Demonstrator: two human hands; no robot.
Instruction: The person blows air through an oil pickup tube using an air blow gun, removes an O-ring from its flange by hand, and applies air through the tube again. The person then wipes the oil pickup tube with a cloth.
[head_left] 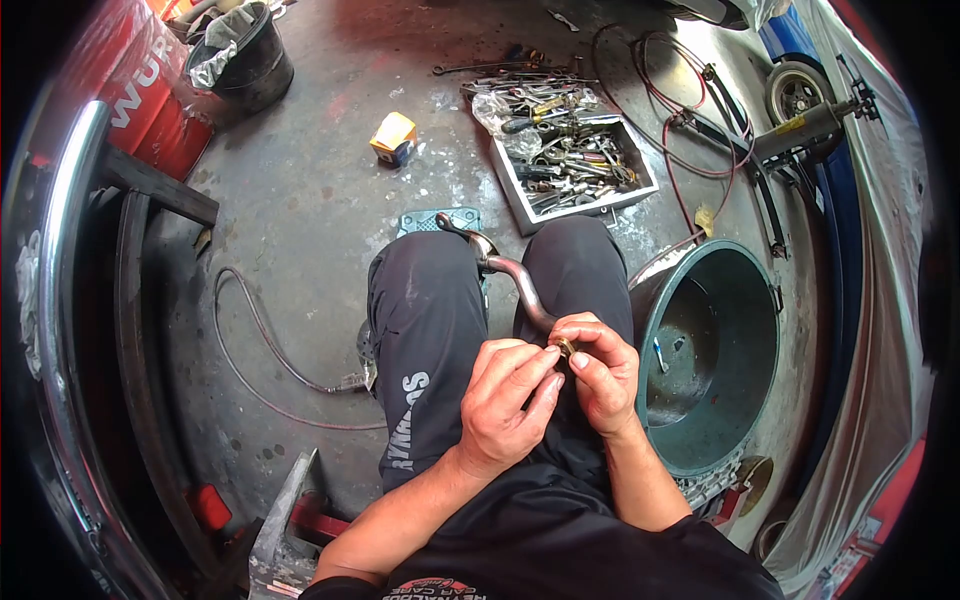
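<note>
My left hand [508, 396] and my right hand [598, 368] meet above my lap, fingertips pinched together. Between them is a small brass-coloured ring-like piece [566, 347], partly covered by the fingers. A bent metal bar [522, 283] lies between my thighs, its near end running under my right hand. I cannot tell whether the small piece touches the bar. At the bar's far end are a rounded metal joint [482, 246] and a narrow arm with an eye, over a teal plastic step or stool [458, 217] on the floor.
A metal drawer [507, 190] full of wrenches and other tools stands ahead. Close on my right is a large dark green tub [655, 330]. An orange and blue box [393, 138], a black bucket [262, 70], a hose [222, 310] and a steel frame [128, 270] surround me.
</note>
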